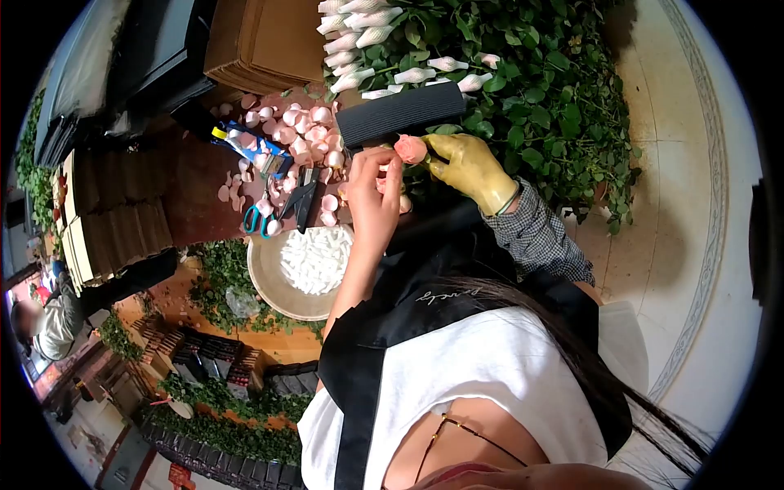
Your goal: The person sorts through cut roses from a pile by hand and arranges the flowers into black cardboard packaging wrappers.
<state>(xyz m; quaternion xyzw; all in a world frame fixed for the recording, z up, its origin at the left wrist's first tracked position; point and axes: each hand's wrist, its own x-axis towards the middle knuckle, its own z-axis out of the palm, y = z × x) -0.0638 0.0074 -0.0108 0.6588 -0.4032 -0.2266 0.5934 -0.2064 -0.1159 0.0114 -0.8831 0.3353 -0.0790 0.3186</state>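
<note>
A pink rose head (pixel 411 149) sits between my two hands. My right hand (pixel 474 170), in a yellow glove, is closed on the rose just below its bloom. My bare left hand (pixel 376 192) has its fingers curled at the rose's left side, with pink petals (pixel 381 184) showing between them. Just beyond my hands lies a dark ribbed block (pixel 400 113). Loose pink petals (pixel 302 135) are scattered over the reddish table (pixel 200 184) to the left.
Teal-handled scissors (pixel 260 214), a black tool (pixel 304 200) and a bowl (pixel 260 282) of white pieces are at the left. Netted roses (pixel 359 37) and leafy stems (pixel 539 106) lie ahead and right. Cardboard (pixel 269 41) is stacked at the back. Another person (pixel 59 322) is far left.
</note>
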